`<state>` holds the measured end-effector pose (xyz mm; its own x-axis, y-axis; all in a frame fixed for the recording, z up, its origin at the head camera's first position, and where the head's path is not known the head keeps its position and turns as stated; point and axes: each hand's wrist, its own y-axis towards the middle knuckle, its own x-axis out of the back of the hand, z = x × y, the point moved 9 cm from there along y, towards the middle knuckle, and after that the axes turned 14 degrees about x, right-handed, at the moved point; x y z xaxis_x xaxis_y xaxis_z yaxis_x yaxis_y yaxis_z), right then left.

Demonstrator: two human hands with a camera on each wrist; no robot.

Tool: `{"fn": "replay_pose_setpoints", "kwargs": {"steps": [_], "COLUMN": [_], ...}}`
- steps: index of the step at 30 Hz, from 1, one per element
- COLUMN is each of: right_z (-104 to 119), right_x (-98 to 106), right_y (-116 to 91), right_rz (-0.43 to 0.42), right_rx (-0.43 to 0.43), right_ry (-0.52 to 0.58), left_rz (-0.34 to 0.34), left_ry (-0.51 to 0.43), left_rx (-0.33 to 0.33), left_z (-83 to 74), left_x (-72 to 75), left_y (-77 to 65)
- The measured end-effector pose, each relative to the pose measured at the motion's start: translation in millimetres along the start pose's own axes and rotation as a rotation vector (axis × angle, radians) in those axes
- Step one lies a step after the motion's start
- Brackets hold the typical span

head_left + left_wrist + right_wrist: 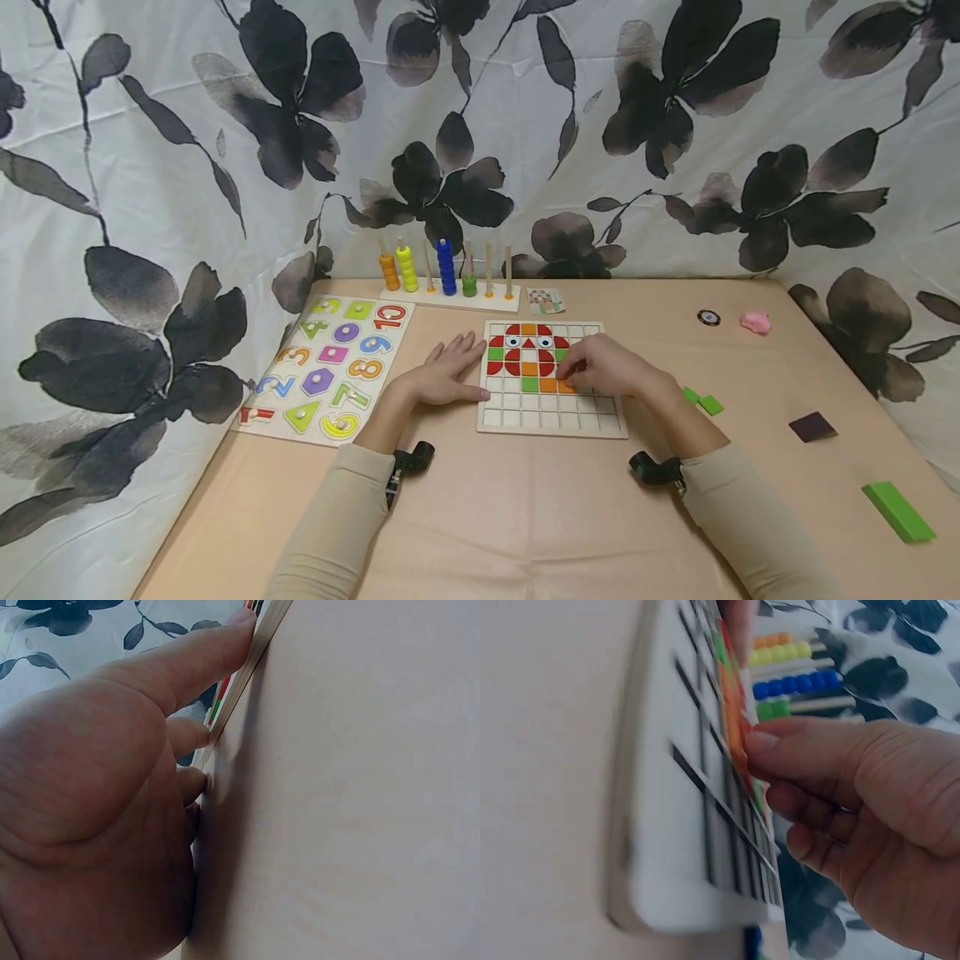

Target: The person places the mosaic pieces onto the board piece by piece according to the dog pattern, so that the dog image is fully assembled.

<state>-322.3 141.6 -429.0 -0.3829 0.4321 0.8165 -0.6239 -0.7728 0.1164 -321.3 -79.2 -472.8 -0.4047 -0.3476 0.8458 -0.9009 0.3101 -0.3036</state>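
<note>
A white gridded board (552, 422) lies on the table, its upper rows filled with red, white, green and orange tiles around two eye pieces. My right hand (611, 367) is over the board's right part. Its thumb and fingers pinch an orange tile (738, 754) at the end of the lowest filled row; the fingertips partly cover it. To its left in that row are another orange tile (548, 385) and a green tile (530, 384). My left hand (442, 372) rests at the board's left edge, fingers extended, thumb and fingertips touching the edge.
A number and shape puzzle (347, 354) lies left. Behind stands a peg stacker (450, 302) with coloured beads, beside a small picture card (545, 301). On the right are green tiles (710, 405), a dark square (812, 427), a green block (898, 511), a round disc (708, 317) and a pink piece (755, 322).
</note>
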Motion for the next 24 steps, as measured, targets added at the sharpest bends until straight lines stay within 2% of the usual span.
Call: {"fn": "replay_pose_setpoints", "kwargs": {"steps": [6,8,11,15,19,24], "right_z": [-16.4,-26.6,-44.5,-69.9,-88.2,-98.8], "right_x": [43.7,58.4,70.2,67.9,55.9,45.7], "right_y": [-26.3,-38.4,-54.5,-70.7,-81.5,-83.9], "right_rz": [-0.171,-0.231,-0.274,-0.251,-0.202,-0.176], "right_rx": [-0.037,-0.070,-0.136,-0.251,-0.329,-0.336], "right_ry": [-0.025,-0.033,-0.035,0.010,0.114,0.178], "left_rz": [-0.007,-0.005,-0.005,-0.008,-0.007,-0.011], "left_ry": [0.019,0.028,0.031,0.030,0.020,0.006], "left_rx": [-0.003,-0.005,-0.005,-0.005,-0.013,-0.013], "left_z": [-0.7,-0.6,0.3,0.9,-0.4,-2.0], "left_x": [-0.2,-0.5,-0.7,-1.3,-1.1,0.6], "left_y": [0.8,1.0,0.9,0.8,0.0,-1.0]}}
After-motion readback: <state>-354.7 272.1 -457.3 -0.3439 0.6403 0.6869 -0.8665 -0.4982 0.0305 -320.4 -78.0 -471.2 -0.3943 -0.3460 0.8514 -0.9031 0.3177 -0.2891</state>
